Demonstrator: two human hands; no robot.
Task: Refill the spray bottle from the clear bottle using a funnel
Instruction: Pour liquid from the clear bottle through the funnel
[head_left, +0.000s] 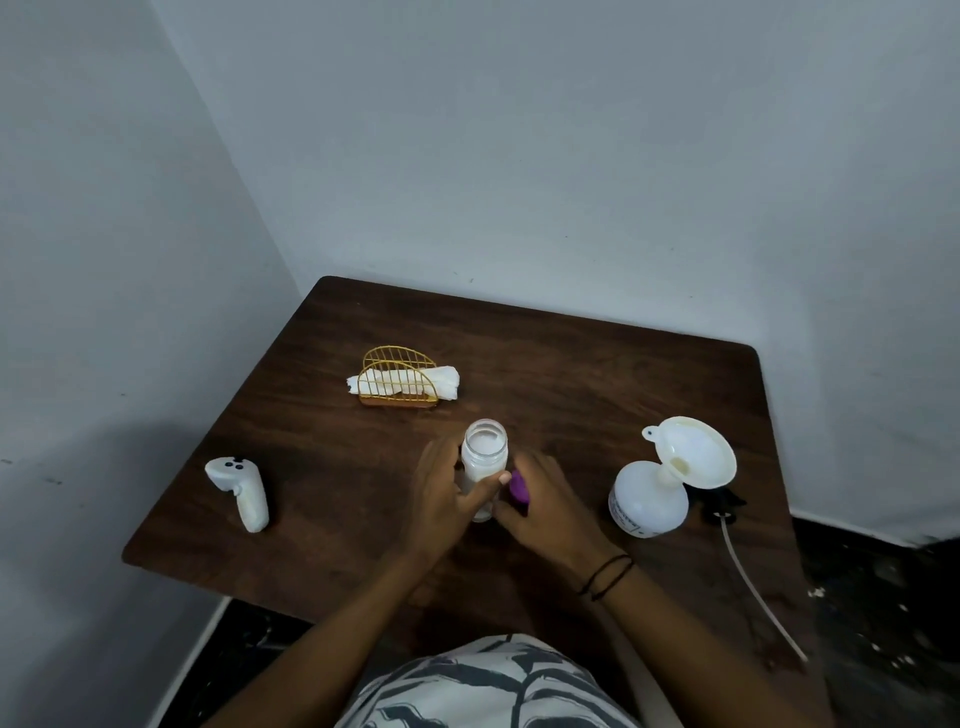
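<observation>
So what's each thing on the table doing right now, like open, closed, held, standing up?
Clear bottle: upright, uncapped, held by left hand.
Purple cap: off, in right hand.
Spray bottle: standing, sprayer removed.
Funnel: tilted in the spray bottle's neck.
Sprayer head: lying behind the bottle, tube trailing.
Napkins: lying in gold holder.
Controller: lying untouched.
</observation>
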